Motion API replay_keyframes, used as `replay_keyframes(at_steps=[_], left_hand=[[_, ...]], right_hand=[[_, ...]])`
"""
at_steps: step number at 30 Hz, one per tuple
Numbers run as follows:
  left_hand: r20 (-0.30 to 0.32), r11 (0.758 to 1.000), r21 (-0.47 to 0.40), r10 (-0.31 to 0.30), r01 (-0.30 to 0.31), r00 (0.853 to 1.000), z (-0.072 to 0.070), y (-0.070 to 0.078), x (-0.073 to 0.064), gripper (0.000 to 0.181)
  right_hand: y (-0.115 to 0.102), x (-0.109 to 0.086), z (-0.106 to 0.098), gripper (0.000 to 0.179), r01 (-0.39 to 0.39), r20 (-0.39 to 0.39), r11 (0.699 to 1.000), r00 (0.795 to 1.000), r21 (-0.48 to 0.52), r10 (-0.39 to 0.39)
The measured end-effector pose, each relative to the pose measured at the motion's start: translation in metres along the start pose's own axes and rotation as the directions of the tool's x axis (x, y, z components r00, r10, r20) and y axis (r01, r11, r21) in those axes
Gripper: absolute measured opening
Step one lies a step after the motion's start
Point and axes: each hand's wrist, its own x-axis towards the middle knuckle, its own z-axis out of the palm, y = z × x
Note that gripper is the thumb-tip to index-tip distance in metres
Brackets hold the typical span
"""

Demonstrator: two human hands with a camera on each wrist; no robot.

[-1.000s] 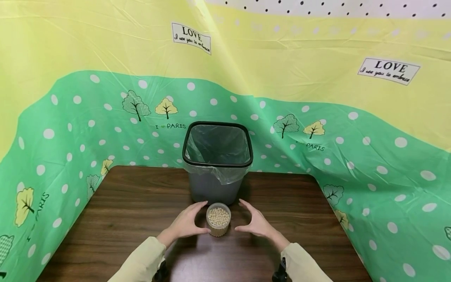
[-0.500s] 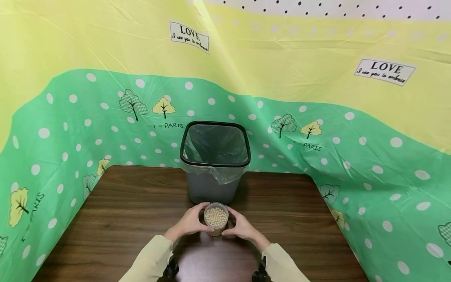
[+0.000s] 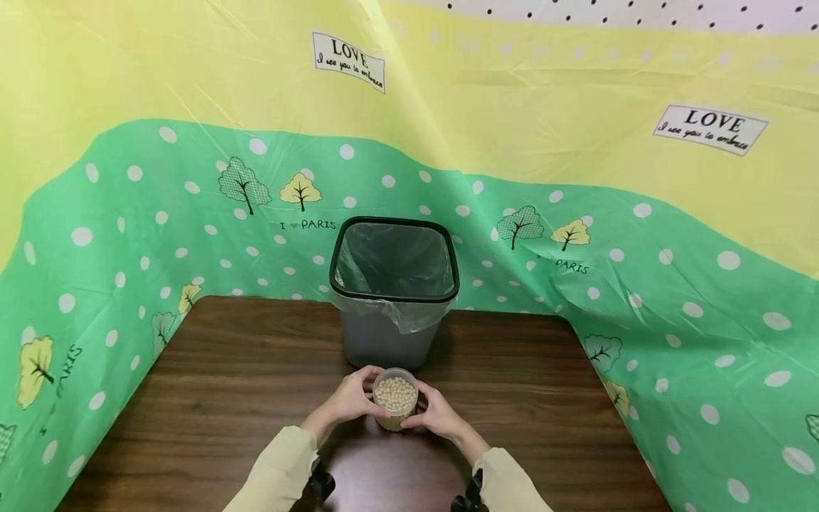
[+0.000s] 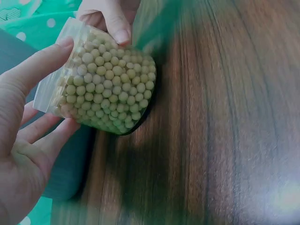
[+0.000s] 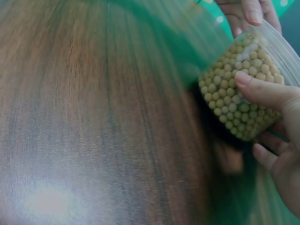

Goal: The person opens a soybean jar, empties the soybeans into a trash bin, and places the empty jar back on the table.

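Observation:
A clear plastic jar (image 3: 395,395) of pale round beans, which look like soybeans, is at the middle of the wooden table, close in front of the bin. My left hand (image 3: 349,398) grips its left side, thumb toward me. From the right, my right hand (image 3: 443,415) holds it the same way. In the left wrist view the beans (image 4: 110,82) show through the wall below a wide translucent rim. The right wrist view shows my right thumb pressed on the jar (image 5: 234,93). Whether the jar's base touches the table cannot be told.
A grey bin (image 3: 387,334) with a black rim and a clear plastic liner stands right behind the jar. The dark wood table (image 3: 256,370) is walled at the back and sides by a green and yellow printed sheet (image 3: 550,192).
One second ago both hands were apart from the jar, one on each side. They have closed inward and now hold it. The jar stays in nearly the same spot.

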Motion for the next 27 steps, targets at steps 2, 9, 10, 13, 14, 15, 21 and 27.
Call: replay_keyframes(at_steps=[2,9,10,13,14,15,21,27], left_hand=[[0.007,0.999,-0.051,0.002,-0.001,1.0,-0.003,0.015,-0.004,0.068],[-0.001,0.977,-0.211,0.006,-0.006,1.0,-0.016,0.036,-0.002,0.069],[-0.008,0.973,-0.231,0.018,-0.02,1.0,-0.018,0.035,0.0,0.07],[-0.014,0.952,-0.298,0.068,-0.069,0.998,-0.021,0.034,0.002,0.072],[-0.013,0.944,-0.319,0.08,-0.08,0.997,-0.022,0.037,0.002,0.073],[-0.012,0.936,-0.341,0.095,-0.093,0.995,-0.023,0.04,0.001,0.074],[-0.027,0.86,-0.447,0.262,-0.246,0.965,-0.026,0.048,-0.001,0.07],[-0.043,0.842,-0.485,0.248,-0.237,0.968,-0.028,0.06,-0.002,0.076]], right_hand=[[-0.008,0.0,-0.003,0.079,-0.021,-0.009,1.0,1.0,-0.022,0.02],[-0.055,0.008,-0.014,0.077,-0.097,-0.08,0.994,0.993,-0.058,0.092],[-0.059,0.01,-0.015,0.077,-0.087,-0.086,0.995,0.993,-0.053,0.083],[-0.067,0.013,-0.019,0.075,-0.033,-0.105,0.999,0.994,-0.021,0.031],[-0.067,0.014,-0.02,0.074,-0.011,-0.113,1.0,0.994,-0.017,0.009],[-0.071,0.015,-0.02,0.074,0.006,-0.119,1.0,0.993,-0.017,-0.008],[-0.101,0.018,-0.02,0.071,0.074,-0.175,0.995,0.981,-0.064,-0.084],[-0.138,0.02,-0.019,0.067,0.108,-0.21,0.986,0.969,-0.125,-0.133]])
